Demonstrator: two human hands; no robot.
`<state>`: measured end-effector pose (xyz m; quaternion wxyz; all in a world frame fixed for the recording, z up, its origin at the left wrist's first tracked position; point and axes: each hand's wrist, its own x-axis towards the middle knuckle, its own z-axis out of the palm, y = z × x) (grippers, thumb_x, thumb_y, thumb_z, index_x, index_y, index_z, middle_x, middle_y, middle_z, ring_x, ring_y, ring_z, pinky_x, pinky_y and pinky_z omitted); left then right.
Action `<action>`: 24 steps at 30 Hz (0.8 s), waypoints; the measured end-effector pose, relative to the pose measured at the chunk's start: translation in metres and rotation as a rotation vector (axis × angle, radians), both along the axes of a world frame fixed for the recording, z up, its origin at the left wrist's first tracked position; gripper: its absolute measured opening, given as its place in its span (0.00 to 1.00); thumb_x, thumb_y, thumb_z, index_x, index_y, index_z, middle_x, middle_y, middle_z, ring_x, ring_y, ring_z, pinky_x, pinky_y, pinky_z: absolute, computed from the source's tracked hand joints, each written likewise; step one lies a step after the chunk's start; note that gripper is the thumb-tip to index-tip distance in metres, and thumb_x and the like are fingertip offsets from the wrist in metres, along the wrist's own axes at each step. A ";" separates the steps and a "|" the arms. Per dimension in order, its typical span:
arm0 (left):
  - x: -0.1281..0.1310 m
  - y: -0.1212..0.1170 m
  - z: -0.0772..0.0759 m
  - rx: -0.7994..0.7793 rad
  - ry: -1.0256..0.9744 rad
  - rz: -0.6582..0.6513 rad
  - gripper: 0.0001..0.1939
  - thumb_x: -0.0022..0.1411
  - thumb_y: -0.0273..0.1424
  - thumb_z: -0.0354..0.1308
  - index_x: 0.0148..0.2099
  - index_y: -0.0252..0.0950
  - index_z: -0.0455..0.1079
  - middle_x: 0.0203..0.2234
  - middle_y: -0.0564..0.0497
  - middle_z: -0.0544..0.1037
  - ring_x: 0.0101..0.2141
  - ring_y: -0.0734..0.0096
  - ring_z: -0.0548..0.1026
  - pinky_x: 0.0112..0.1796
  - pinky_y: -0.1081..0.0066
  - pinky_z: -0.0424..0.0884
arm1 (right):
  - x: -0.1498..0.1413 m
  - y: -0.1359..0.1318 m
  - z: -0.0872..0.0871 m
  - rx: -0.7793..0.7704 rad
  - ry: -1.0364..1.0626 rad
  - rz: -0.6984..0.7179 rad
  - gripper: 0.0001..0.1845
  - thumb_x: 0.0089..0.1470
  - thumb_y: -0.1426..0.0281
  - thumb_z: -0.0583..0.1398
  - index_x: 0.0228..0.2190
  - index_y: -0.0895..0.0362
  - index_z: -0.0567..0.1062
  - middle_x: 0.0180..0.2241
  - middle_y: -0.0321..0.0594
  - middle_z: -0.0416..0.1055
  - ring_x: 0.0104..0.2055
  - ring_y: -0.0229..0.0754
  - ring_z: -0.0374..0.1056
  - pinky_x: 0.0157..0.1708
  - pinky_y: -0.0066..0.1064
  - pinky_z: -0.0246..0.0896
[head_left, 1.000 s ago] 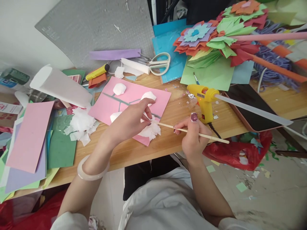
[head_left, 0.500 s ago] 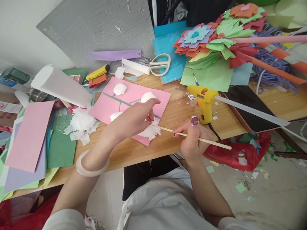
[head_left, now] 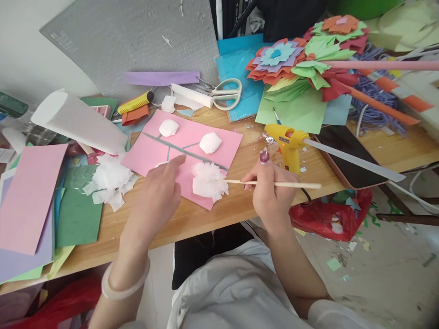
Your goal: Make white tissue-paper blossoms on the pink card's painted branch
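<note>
Stick sits clamped in right hand, right of centre; a jerk could tear the tuft; left hand looks empty.

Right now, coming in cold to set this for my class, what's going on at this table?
A person's right hand holds a thin wooden stick, its tip at a frilly white tuft on a pink card. The left hand is over the card's left side; nothing shows in its grasp. White domed pieces sit near the card's grey lines.
</note>
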<state>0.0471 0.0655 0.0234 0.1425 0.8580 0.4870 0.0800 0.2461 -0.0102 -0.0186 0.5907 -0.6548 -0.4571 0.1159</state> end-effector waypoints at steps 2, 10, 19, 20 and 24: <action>-0.016 -0.009 -0.015 -0.016 -0.014 0.025 0.30 0.61 0.20 0.44 0.65 0.36 0.62 0.56 0.38 0.75 0.57 0.45 0.71 0.56 0.46 0.65 | -0.003 0.011 0.007 -0.017 -0.018 -0.013 0.32 0.67 0.58 0.49 0.14 0.53 0.71 0.12 0.34 0.64 0.17 0.35 0.63 0.23 0.32 0.56; -0.030 -0.018 -0.043 0.038 -0.072 -0.073 0.33 0.59 0.16 0.40 0.66 0.34 0.60 0.59 0.35 0.73 0.64 0.47 0.65 0.64 0.41 0.47 | -0.022 0.036 0.012 -0.005 -0.060 -0.065 0.34 0.67 0.56 0.49 0.11 0.53 0.64 0.12 0.36 0.59 0.21 0.39 0.64 0.27 0.35 0.57; -0.032 -0.020 -0.046 0.087 -0.008 -0.107 0.32 0.60 0.15 0.38 0.66 0.29 0.56 0.56 0.30 0.74 0.65 0.49 0.64 0.63 0.41 0.48 | -0.011 0.006 0.009 0.069 0.213 -0.187 0.34 0.67 0.54 0.49 0.12 0.54 0.67 0.10 0.34 0.60 0.16 0.35 0.60 0.20 0.32 0.53; -0.031 -0.020 -0.046 0.090 -0.003 -0.112 0.32 0.60 0.15 0.38 0.66 0.29 0.56 0.57 0.30 0.74 0.65 0.49 0.64 0.63 0.41 0.48 | -0.010 0.003 0.010 0.098 0.234 -0.215 0.34 0.67 0.55 0.50 0.12 0.54 0.67 0.10 0.34 0.60 0.16 0.35 0.59 0.20 0.33 0.53; -0.028 -0.021 -0.045 0.136 -0.004 -0.092 0.28 0.63 0.17 0.38 0.64 0.30 0.59 0.55 0.34 0.76 0.64 0.52 0.66 0.63 0.43 0.52 | -0.011 -0.003 0.010 0.161 0.268 -0.251 0.34 0.67 0.57 0.50 0.11 0.53 0.67 0.10 0.33 0.59 0.15 0.35 0.58 0.21 0.33 0.53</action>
